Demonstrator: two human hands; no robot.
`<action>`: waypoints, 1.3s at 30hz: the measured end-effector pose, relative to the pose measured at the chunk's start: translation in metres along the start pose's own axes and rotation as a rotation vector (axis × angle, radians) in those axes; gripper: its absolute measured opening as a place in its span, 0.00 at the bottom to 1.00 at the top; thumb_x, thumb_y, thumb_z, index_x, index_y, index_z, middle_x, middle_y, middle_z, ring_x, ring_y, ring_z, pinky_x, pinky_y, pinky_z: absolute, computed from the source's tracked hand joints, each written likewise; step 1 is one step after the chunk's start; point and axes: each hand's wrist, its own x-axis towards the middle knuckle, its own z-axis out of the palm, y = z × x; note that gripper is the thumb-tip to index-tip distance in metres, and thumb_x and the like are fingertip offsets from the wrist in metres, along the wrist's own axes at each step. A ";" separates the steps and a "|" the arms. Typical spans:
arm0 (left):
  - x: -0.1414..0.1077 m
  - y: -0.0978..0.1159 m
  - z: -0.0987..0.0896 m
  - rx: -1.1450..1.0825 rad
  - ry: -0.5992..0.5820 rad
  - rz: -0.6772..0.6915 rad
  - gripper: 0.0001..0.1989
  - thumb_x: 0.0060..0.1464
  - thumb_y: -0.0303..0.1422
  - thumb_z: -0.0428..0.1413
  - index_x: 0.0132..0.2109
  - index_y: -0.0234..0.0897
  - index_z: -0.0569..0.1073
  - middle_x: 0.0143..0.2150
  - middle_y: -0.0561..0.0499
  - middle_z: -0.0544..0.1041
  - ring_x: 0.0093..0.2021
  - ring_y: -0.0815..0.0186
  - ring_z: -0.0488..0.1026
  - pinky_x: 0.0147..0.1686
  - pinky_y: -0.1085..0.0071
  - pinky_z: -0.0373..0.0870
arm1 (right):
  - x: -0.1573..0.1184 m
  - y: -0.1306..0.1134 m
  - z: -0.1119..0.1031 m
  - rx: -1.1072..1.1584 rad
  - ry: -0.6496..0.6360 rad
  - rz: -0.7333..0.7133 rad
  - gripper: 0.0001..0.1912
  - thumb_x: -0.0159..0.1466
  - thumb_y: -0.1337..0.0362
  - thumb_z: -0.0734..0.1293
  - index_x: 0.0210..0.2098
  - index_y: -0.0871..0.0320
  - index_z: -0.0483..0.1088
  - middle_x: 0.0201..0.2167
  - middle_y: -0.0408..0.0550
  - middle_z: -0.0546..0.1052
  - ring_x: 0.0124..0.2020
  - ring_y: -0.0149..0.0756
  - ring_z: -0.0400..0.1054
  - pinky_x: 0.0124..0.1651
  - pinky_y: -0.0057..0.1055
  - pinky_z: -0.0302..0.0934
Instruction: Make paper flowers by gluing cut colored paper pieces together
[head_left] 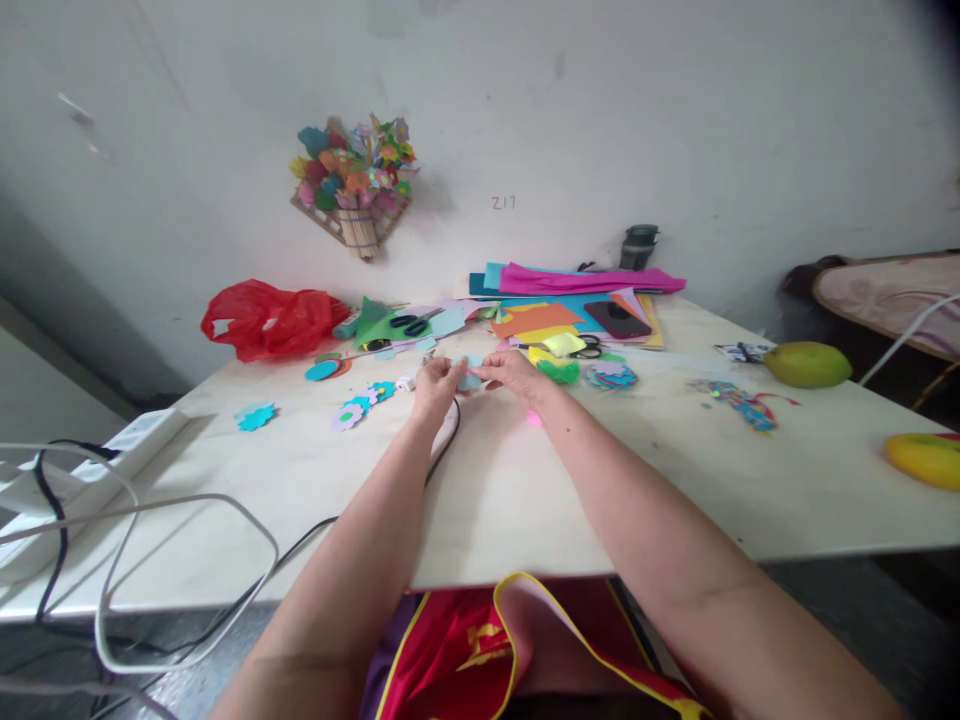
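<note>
Both hands meet near the middle of the table around a small light blue paper piece [470, 378]. My left hand [438, 383] pinches its left side, and my right hand [516, 372] grips it from the right. The fingers cover part of the piece, so its full outline is hidden. To the left lie blue and lilac paper flowers [349, 415] and a single blue paper flower [256, 416]. Right of my right hand are green and yellow paper pieces [557, 370] and a stack of paper flowers [611, 374]. A bit of pink paper [534, 418] shows beneath the right wrist.
Behind the hands lie scissors [415, 322], coloured paper sheets [536, 320], a phone [617, 319] and a red plastic bag [274, 318]. A power strip [142, 440] with loose cables stands at left. A black cable [444, 450] runs beside the left forearm. A green mango [808, 364] sits at right.
</note>
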 end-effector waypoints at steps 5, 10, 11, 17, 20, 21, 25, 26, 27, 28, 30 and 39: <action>-0.001 0.005 -0.003 -0.065 0.007 -0.027 0.22 0.43 0.51 0.60 0.24 0.35 0.68 0.18 0.53 0.69 0.19 0.71 0.66 0.22 0.72 0.70 | 0.002 0.001 -0.002 0.005 0.024 0.019 0.16 0.44 0.54 0.74 0.21 0.59 0.71 0.21 0.43 0.73 0.28 0.31 0.68 0.33 0.28 0.58; -0.001 0.011 -0.010 -0.093 0.008 -0.066 0.21 0.40 0.49 0.62 0.25 0.34 0.69 0.18 0.53 0.69 0.19 0.70 0.68 0.25 0.71 0.72 | 0.002 -0.004 -0.001 0.005 0.082 0.045 0.13 0.47 0.56 0.74 0.21 0.59 0.71 0.21 0.43 0.75 0.28 0.31 0.70 0.33 0.28 0.59; 0.000 0.012 -0.011 -0.084 0.010 -0.045 0.21 0.39 0.48 0.63 0.25 0.34 0.69 0.18 0.53 0.70 0.19 0.70 0.68 0.25 0.71 0.72 | 0.001 -0.005 0.000 0.000 0.082 0.052 0.13 0.48 0.57 0.73 0.21 0.60 0.71 0.21 0.43 0.75 0.28 0.31 0.70 0.33 0.27 0.59; 0.018 0.008 -0.036 0.019 0.224 0.086 0.19 0.39 0.45 0.63 0.24 0.34 0.69 0.16 0.56 0.68 0.17 0.71 0.68 0.22 0.75 0.68 | 0.001 -0.004 0.000 0.027 0.071 0.037 0.09 0.54 0.60 0.70 0.25 0.61 0.74 0.28 0.48 0.79 0.28 0.29 0.71 0.32 0.25 0.59; 0.029 0.007 -0.058 0.050 0.393 0.105 0.16 0.41 0.44 0.61 0.27 0.34 0.71 0.18 0.56 0.69 0.19 0.70 0.68 0.26 0.72 0.71 | 0.002 -0.003 -0.001 0.024 0.168 0.033 0.07 0.55 0.64 0.69 0.22 0.61 0.73 0.25 0.46 0.79 0.25 0.26 0.69 0.30 0.23 0.58; 0.030 0.007 -0.066 0.081 0.447 0.106 0.15 0.43 0.43 0.59 0.28 0.34 0.72 0.19 0.55 0.70 0.21 0.69 0.69 0.28 0.71 0.71 | 0.002 -0.003 -0.001 0.024 0.201 0.036 0.08 0.55 0.65 0.69 0.21 0.61 0.73 0.23 0.46 0.78 0.24 0.26 0.69 0.29 0.23 0.58; 0.029 0.013 -0.089 0.437 0.649 0.076 0.14 0.49 0.42 0.54 0.29 0.35 0.73 0.23 0.50 0.74 0.30 0.62 0.74 0.35 0.68 0.71 | 0.000 -0.008 0.000 0.011 0.293 0.041 0.11 0.56 0.67 0.68 0.18 0.62 0.71 0.19 0.44 0.75 0.20 0.24 0.66 0.27 0.23 0.58; 0.028 0.014 -0.093 0.555 0.683 0.046 0.13 0.50 0.41 0.53 0.29 0.35 0.74 0.25 0.48 0.75 0.33 0.60 0.75 0.37 0.66 0.70 | 0.000 -0.008 0.000 0.004 0.312 0.039 0.11 0.57 0.68 0.67 0.18 0.62 0.70 0.18 0.44 0.75 0.19 0.24 0.65 0.27 0.23 0.59; 0.026 0.016 -0.098 0.659 0.709 -0.004 0.13 0.50 0.40 0.53 0.30 0.36 0.75 0.27 0.47 0.76 0.37 0.58 0.75 0.39 0.64 0.70 | 0.000 -0.009 0.000 -0.005 0.331 0.036 0.12 0.57 0.68 0.67 0.17 0.62 0.70 0.18 0.43 0.74 0.18 0.24 0.64 0.27 0.23 0.59; 0.023 0.017 -0.102 0.745 0.729 -0.068 0.12 0.50 0.40 0.53 0.31 0.37 0.76 0.30 0.45 0.77 0.41 0.55 0.74 0.42 0.61 0.69 | 0.000 -0.009 0.000 -0.017 0.347 0.032 0.13 0.57 0.68 0.66 0.17 0.62 0.69 0.17 0.43 0.74 0.18 0.24 0.64 0.26 0.23 0.59; 0.020 0.018 -0.109 0.866 0.758 -0.199 0.11 0.49 0.39 0.54 0.33 0.38 0.77 0.34 0.41 0.78 0.50 0.49 0.70 0.46 0.55 0.67 | 0.001 -0.007 -0.001 -0.042 0.372 0.027 0.13 0.57 0.68 0.66 0.17 0.61 0.69 0.16 0.42 0.73 0.17 0.24 0.63 0.26 0.23 0.59; 0.018 0.020 -0.095 0.920 0.873 0.051 0.14 0.54 0.35 0.52 0.44 0.35 0.75 0.48 0.40 0.75 0.56 0.52 0.62 0.57 0.55 0.58 | 0.008 -0.004 -0.011 -0.037 0.447 -0.011 0.06 0.51 0.67 0.69 0.20 0.60 0.69 0.17 0.41 0.73 0.18 0.26 0.65 0.28 0.26 0.62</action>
